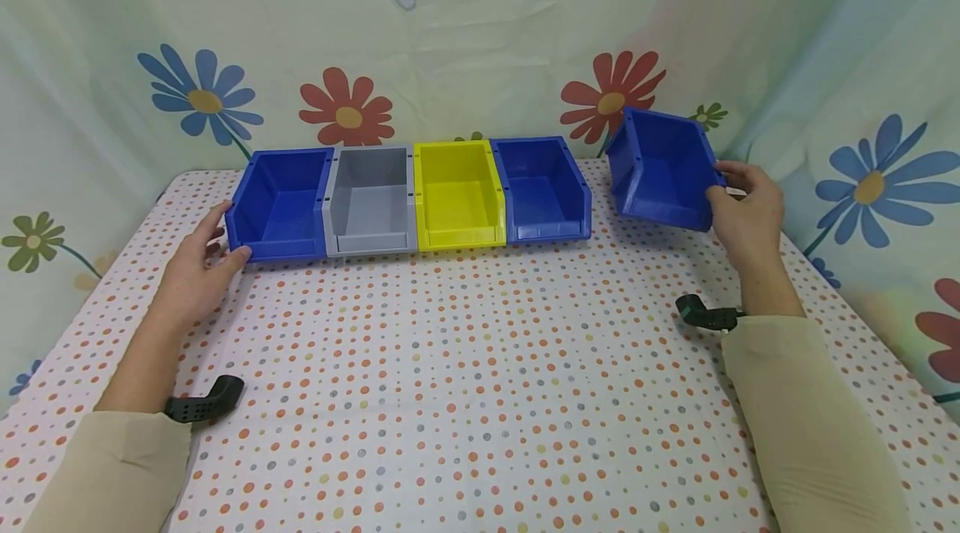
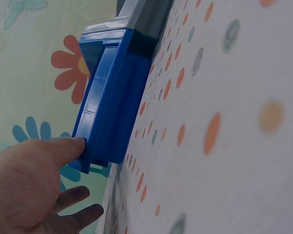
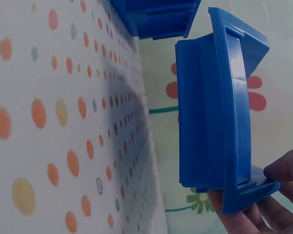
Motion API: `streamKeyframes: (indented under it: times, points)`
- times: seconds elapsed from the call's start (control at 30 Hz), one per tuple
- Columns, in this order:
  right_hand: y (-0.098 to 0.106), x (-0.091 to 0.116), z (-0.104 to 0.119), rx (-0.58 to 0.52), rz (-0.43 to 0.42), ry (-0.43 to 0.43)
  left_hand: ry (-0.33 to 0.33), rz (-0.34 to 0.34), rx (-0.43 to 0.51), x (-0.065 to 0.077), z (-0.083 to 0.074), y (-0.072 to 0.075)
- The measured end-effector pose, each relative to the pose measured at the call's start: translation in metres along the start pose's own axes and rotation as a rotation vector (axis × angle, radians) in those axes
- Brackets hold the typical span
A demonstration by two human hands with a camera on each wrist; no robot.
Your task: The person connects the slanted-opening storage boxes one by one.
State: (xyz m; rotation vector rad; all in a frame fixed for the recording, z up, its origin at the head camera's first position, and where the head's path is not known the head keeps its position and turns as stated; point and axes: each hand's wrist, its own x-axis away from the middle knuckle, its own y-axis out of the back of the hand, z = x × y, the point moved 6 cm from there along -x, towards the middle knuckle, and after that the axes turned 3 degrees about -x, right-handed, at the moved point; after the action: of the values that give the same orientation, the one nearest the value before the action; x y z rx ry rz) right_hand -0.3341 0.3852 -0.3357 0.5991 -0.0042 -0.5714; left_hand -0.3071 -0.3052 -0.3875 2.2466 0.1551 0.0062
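My right hand (image 1: 748,212) grips the right side wall of a blue bin (image 1: 670,175), thumb inside and fingers outside. That bin is tilted and held above the table, apart from the row, as the right wrist view (image 3: 205,117) also shows. At the row's left end stands another blue bin (image 1: 288,212). My left hand (image 1: 197,266) is at its left side, thumb at the front corner and fingers along the outer wall. Beside it in the row are a grey bin (image 1: 372,196), a yellow bin (image 1: 459,191) and one more blue bin (image 1: 542,187).
A white tablecloth with coloured dots (image 1: 450,383) covers the table. Behind it hangs a flowered curtain (image 1: 495,33), close to the back of the row. Black wrist straps with cameras (image 1: 206,401) sit on both forearms.
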Motion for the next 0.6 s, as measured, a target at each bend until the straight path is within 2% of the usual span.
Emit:
streamKeyframes:
  times: [0.27,0.6]
  points:
    - [-0.002,0.005,0.011,-0.034,-0.023,0.011,0.003,-0.003,0.003,0.0,0.0,0.0]
    - [-0.01,0.009,0.022,-0.059,-0.008,0.038,-0.011,-0.007,0.006,0.001,-0.002,0.001]
